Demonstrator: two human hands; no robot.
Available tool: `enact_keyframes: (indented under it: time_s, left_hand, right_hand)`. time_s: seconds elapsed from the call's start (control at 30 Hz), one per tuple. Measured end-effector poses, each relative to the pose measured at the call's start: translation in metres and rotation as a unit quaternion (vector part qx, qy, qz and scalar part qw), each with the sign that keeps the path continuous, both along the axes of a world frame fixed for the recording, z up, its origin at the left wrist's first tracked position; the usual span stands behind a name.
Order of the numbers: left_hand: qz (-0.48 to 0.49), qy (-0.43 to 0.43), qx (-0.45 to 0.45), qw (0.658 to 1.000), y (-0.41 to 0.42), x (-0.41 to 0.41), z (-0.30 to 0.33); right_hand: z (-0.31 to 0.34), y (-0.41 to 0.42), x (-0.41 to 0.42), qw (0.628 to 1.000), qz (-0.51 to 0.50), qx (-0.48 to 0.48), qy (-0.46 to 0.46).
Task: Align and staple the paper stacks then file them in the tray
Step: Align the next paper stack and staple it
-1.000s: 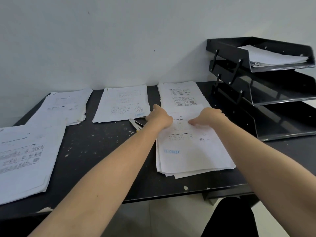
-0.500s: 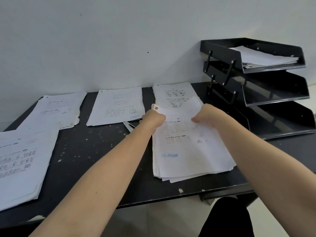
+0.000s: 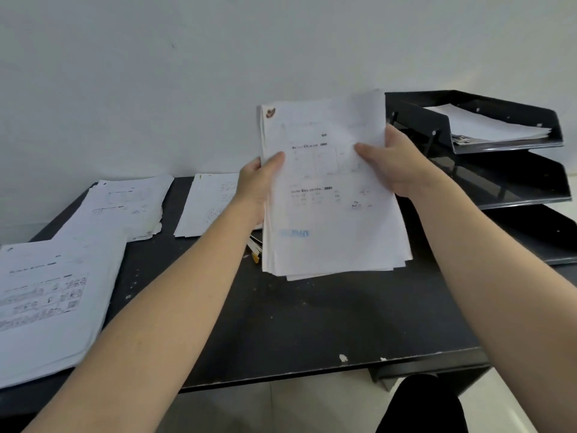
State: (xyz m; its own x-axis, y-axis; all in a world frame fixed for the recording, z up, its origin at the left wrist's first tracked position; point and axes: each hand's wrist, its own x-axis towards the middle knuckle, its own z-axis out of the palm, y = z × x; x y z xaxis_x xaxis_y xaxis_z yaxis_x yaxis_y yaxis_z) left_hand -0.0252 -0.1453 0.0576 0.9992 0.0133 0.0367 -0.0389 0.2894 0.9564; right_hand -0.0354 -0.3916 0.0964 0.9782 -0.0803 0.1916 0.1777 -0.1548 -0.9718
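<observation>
You hold the paper stack [image 3: 331, 195] upright above the black desk [image 3: 281, 323], your left hand [image 3: 259, 185] clamped on its left edge and your right hand [image 3: 393, 164] clamped on its right edge, thumbs across the front sheet. The bottom edges look ragged, with several sheets fanning out below the rest, so the stack is not yet squared. Whether its lower edge touches the desk cannot be told.

The risk lies in that loose lower half: ease either grip while tapping and the inner sheets could slide out and scatter across the desk or off its front edge. Staple now and the pages would likely bind crooked.

What appears to be the stapler [image 3: 254, 248] lies just beside the stack's lower left corner, partly hidden behind your left forearm; a blind reach could knock it away. Three more stacks wait at left. The three-tier tray [image 3: 505, 179] stands just to the right, paper already in its top tier, near enough for a swinging corner to catch.
</observation>
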Motion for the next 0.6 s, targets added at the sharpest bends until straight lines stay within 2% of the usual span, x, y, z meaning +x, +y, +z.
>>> enact_keyframes:
  time_s: [0.13,0.2,0.3,0.37,0.6]
  left_hand:
    - [0.015,-0.072,-0.002,0.997,0.043,-0.008,0.029]
    - [0.039,-0.115,0.016,0.992,0.075,-0.012,0.042]
    - [0.066,-0.158,0.021,0.985,0.12,-0.021,0.049]
    - [0.086,-0.17,0.029,0.981,0.144,-0.03,0.048]
    - [0.161,-0.181,0.053,0.969,0.206,-0.053,0.027]
  right_hand:
    - [0.022,0.045,-0.001,0.995,0.062,0.072,-0.042]
    - [0.032,0.067,-0.002,0.987,0.107,0.111,-0.035]
    - [0.033,0.106,-0.006,0.981,0.173,0.089,0.007]
    - [0.021,0.134,-0.005,0.978,0.194,0.071,0.018]
    - [-0.02,0.211,-0.003,0.97,0.217,0.109,-0.006]
